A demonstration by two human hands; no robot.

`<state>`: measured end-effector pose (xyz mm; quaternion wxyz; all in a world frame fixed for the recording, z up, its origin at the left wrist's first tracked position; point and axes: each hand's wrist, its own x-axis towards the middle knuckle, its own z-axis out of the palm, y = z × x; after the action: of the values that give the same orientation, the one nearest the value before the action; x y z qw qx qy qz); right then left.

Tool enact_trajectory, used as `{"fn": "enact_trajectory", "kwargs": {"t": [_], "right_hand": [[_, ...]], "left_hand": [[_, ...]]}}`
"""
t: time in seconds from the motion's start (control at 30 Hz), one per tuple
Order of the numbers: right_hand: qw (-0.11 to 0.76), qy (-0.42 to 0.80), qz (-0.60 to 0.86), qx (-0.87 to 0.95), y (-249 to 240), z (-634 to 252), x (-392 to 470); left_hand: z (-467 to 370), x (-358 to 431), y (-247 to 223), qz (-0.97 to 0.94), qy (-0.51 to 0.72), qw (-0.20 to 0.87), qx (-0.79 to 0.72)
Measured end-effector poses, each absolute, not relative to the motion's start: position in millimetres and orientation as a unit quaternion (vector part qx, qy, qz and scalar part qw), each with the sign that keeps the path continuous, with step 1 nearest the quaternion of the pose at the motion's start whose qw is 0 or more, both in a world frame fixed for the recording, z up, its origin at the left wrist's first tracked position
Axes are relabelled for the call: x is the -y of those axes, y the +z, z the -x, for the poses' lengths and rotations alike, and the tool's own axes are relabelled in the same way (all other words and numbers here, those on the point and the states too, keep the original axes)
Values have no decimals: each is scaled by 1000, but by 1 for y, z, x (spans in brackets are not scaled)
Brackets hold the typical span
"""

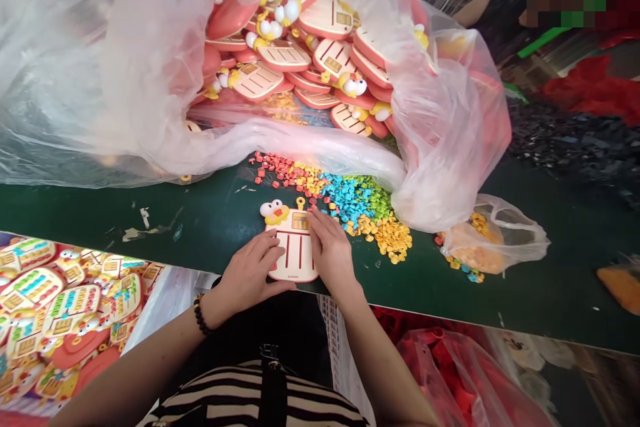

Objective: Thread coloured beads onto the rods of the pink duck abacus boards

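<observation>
A flat cream-and-red toy board point(294, 257) with a yellow-beaked, big-eyed head lies on the green tabletop in front of me. Its face has dark slots and a small window near the top. My left hand point(253, 263) grips its left edge, fingers curled over the face and thumb along the bottom. My right hand point(333, 247) rests at the board's upper right side with its fingers together; whatever its fingertips hold is hidden. Just beyond are loose small pieces: red pieces point(280, 167), blue pieces point(350, 199), green pieces point(379, 200) and yellow pieces point(393, 238).
Behind the pieces, a large clear plastic bag point(320, 145) spills over with similar boards point(285, 55). Boards filled with coloured pieces point(73, 307) are heaped at lower left. A small bag of yellow pieces point(480, 250) sits to the right. Another person point(493, 13) is at upper right.
</observation>
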<state>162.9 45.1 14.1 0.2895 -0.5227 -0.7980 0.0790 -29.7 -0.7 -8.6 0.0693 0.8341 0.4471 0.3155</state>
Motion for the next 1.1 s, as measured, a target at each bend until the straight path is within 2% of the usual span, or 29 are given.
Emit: {"fn": "enact_trajectory", "kwargs": {"t": [0.17, 0.27, 0.4, 0.53, 0.6, 0.7, 0.83, 1.0, 1.1], "right_hand": [[263, 55, 551, 790, 6, -155, -26], [282, 71, 550, 783, 8, -139, -6], [316, 162, 512, 782, 22, -124, -5], [356, 105, 545, 752, 33, -152, -44], [336, 58, 571, 747, 32, -173, -70], [260, 46, 578, 772, 25, -193, -99], [209, 6, 579, 788, 16, -190, -108], [191, -12, 589, 785, 13, -184, -103], [216, 1, 591, 777, 16, -186, -102]], "left_hand": [[29, 1, -8, -830, 315, 77, -453], [29, 0, -9, -829, 320, 79, -453], [29, 1, -11, -824, 328, 75, -455], [31, 0, -4, -833, 321, 64, -447], [30, -3, 5, -849, 303, 55, -429], [22, -16, 21, -878, 260, 41, -401], [2, -36, 28, -910, 192, 42, -365], [-12, -39, 17, -914, 155, 42, -372], [-13, -36, 13, -906, 170, 41, -386]]}}
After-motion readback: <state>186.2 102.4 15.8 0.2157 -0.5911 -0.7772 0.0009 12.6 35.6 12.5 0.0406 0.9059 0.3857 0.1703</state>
